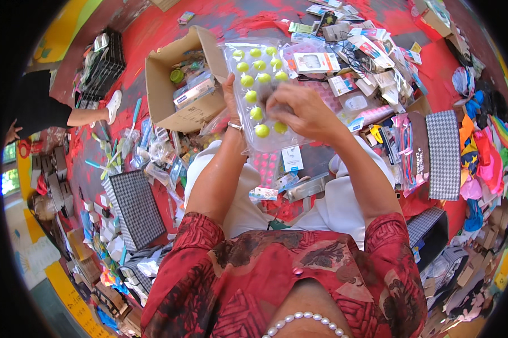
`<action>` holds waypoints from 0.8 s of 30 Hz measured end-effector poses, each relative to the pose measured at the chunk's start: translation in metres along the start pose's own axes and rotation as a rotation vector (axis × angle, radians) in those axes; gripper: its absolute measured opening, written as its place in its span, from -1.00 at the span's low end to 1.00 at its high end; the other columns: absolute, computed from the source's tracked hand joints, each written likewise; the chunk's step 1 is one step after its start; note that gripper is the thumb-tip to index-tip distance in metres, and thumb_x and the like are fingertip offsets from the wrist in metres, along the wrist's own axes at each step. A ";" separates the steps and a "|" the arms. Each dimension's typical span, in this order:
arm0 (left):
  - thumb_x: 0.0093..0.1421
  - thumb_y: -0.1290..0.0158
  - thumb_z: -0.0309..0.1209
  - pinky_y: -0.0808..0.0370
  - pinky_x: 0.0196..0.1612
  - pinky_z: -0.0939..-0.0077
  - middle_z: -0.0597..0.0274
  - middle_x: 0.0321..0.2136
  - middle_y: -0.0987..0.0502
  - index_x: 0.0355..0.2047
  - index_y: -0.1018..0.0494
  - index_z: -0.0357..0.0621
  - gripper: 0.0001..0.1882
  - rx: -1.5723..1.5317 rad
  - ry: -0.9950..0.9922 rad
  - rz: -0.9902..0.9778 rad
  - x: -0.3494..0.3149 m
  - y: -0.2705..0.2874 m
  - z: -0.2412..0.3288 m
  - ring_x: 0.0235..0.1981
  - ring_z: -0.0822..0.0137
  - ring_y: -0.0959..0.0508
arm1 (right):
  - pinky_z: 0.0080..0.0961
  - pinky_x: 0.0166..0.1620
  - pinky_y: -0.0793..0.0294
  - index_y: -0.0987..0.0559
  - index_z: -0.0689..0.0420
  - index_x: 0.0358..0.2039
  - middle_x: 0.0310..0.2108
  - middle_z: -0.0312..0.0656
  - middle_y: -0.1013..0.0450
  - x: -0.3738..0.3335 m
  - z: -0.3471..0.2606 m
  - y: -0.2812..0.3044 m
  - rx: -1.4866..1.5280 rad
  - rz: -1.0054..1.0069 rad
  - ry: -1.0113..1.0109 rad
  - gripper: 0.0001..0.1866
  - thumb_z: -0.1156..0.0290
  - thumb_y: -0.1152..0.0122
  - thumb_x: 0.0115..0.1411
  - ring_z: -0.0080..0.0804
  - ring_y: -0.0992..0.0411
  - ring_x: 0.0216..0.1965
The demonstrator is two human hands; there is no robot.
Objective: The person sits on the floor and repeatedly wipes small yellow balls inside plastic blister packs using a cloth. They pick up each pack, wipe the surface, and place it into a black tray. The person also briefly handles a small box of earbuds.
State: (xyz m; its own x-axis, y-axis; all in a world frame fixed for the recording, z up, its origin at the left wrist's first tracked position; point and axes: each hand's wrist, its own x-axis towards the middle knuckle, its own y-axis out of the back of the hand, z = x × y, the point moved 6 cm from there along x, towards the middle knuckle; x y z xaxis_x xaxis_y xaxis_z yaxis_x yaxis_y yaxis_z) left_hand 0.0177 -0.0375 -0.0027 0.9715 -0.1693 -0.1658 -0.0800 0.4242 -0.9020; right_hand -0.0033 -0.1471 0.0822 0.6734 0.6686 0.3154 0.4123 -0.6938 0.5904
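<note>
My left hand [229, 102] grips the left edge of a clear plastic tray [271, 145], its thumb and fingers around the rim. Rows of round yellow-green pieces [256, 114] sit in the tray, while several places at its right side show no piece. Over that right side hangs my right hand [301, 108], its fingers curled together and somewhat smeared by motion. Whatever those fingers hold is hidden. Beneath and beyond the tray lie sheets with pink round pieces [265, 166] and a white-and-orange package [317, 63].
An open cardboard box [178, 110] with mixed goods stands left of the tray. Packages and cables [372, 53] are heaped at the far right. Checked fabric bins [134, 207] stand on both sides. Another person's leg [88, 116] shows at the left, with colourful cloth items [487, 158] far right.
</note>
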 end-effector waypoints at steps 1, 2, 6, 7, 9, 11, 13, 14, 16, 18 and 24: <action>-0.06 0.07 0.10 -0.36 -0.02 0.11 0.02 -0.06 -0.36 0.05 -0.20 -0.12 -0.25 -0.011 -0.028 -0.014 0.002 0.001 0.003 -0.09 0.07 -0.41 | -0.44 -0.34 -0.32 -0.48 0.17 -0.47 -0.48 -0.16 -0.36 -0.006 -0.005 -0.003 0.057 -0.038 0.008 -0.88 0.44 -0.15 -0.06 -0.25 -0.38 -0.40; -0.06 0.07 0.10 -0.36 -0.02 0.10 0.01 -0.06 -0.36 0.06 -0.19 -0.12 -0.25 -0.039 -0.051 -0.071 0.003 -0.001 0.007 -0.08 0.06 -0.41 | -0.43 -0.34 -0.33 -0.49 0.17 -0.47 -0.49 -0.17 -0.36 -0.013 -0.011 -0.006 0.111 -0.101 0.018 -0.87 0.43 -0.16 -0.08 -0.24 -0.38 -0.41; -0.06 0.06 0.08 -0.37 -0.04 0.10 0.00 -0.05 -0.35 0.06 -0.19 -0.12 -0.26 -0.084 -0.046 -0.002 0.005 0.004 0.016 -0.08 0.06 -0.41 | -0.42 -0.35 -0.35 -0.50 0.16 -0.47 -0.53 -0.18 -0.38 -0.030 -0.034 -0.019 0.198 -0.419 0.062 -0.85 0.42 -0.18 -0.12 -0.23 -0.40 -0.45; -0.07 0.06 0.06 -0.39 -0.07 0.12 0.03 -0.10 -0.38 0.04 -0.20 -0.12 -0.28 -0.078 -0.058 -0.020 0.005 0.002 0.018 -0.12 0.08 -0.43 | -0.47 -0.35 -0.36 -0.50 0.16 -0.47 -0.54 -0.18 -0.40 -0.028 -0.036 -0.014 0.123 -0.344 0.040 -0.84 0.41 -0.18 -0.11 -0.26 -0.41 -0.45; -0.08 0.04 0.06 -0.38 -0.05 0.13 0.02 -0.10 -0.38 0.04 -0.21 -0.15 -0.26 -0.030 -0.121 -0.019 0.006 0.001 0.022 -0.12 0.08 -0.43 | -0.41 -0.36 -0.36 -0.51 0.15 -0.51 -0.54 -0.16 -0.41 -0.023 -0.027 0.007 0.295 -0.023 -0.216 -0.88 0.40 -0.16 -0.10 -0.22 -0.41 -0.44; -0.08 0.02 0.06 -0.40 -0.08 0.16 0.05 -0.15 -0.41 -0.01 -0.25 -0.16 -0.29 0.006 -0.133 -0.007 0.008 0.002 0.020 -0.16 0.11 -0.45 | -0.40 -0.42 -0.37 -0.50 0.14 -0.48 -0.51 -0.15 -0.41 -0.022 -0.021 0.020 0.441 0.299 -0.348 -0.86 0.37 -0.17 -0.06 -0.18 -0.41 -0.49; -0.09 0.03 0.03 -0.44 -0.17 0.20 0.10 -0.23 -0.42 -0.05 -0.26 -0.15 -0.34 0.050 -0.150 0.049 0.009 0.005 0.019 -0.24 0.15 -0.46 | -0.41 -0.46 -0.37 -0.49 0.12 -0.44 -0.49 -0.17 -0.40 -0.011 -0.041 0.008 0.164 0.280 -0.086 -0.84 0.35 -0.19 -0.05 -0.20 -0.41 -0.53; -0.09 0.03 0.02 -0.45 -0.21 0.22 0.13 -0.27 -0.42 -0.07 -0.27 -0.14 -0.36 0.084 -0.148 0.064 0.009 0.007 0.019 -0.27 0.16 -0.47 | -0.42 -0.48 -0.37 -0.48 0.11 -0.43 -0.48 -0.19 -0.40 -0.009 -0.049 -0.002 0.000 0.258 0.014 -0.83 0.35 -0.20 -0.05 -0.21 -0.40 -0.55; -0.07 0.05 0.02 -0.45 -0.19 0.23 0.09 -0.22 -0.42 -0.06 -0.27 -0.16 -0.35 0.036 -0.156 0.039 0.009 0.006 0.023 -0.24 0.16 -0.46 | -0.41 -0.49 -0.37 -0.47 0.07 -0.40 -0.47 -0.24 -0.37 -0.012 -0.050 -0.022 -0.161 0.213 0.026 -0.80 0.32 -0.22 -0.05 -0.25 -0.41 -0.54; -0.07 0.06 0.03 -0.43 -0.11 0.20 0.05 -0.13 -0.41 -0.01 -0.25 -0.17 -0.32 0.041 -0.211 0.034 0.006 0.007 0.034 -0.16 0.13 -0.45 | -0.39 -0.50 -0.37 -0.47 0.06 -0.41 -0.47 -0.25 -0.37 -0.022 -0.045 -0.027 -0.243 0.229 0.092 -0.81 0.32 -0.21 -0.05 -0.25 -0.41 -0.54; -0.02 0.00 -0.02 -0.34 -0.01 0.08 0.09 -0.10 -0.40 -0.01 -0.27 -0.12 -0.38 -0.229 -0.118 -0.091 0.002 0.004 0.048 -0.10 0.10 -0.41 | -0.48 -0.44 -0.40 -0.51 0.15 -0.43 -0.47 -0.14 -0.44 -0.045 0.039 0.042 -0.259 0.306 -0.303 -0.85 0.39 -0.16 -0.04 -0.32 -0.46 -0.48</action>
State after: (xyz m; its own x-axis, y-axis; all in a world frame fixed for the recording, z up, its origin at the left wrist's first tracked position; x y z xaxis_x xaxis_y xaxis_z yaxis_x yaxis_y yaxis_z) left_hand 0.0296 0.0066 0.0126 0.9953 -0.0866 -0.0444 -0.0264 0.1980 -0.9799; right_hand 0.0080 -0.2169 0.0635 0.9036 0.3102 0.2955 0.0279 -0.7309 0.6819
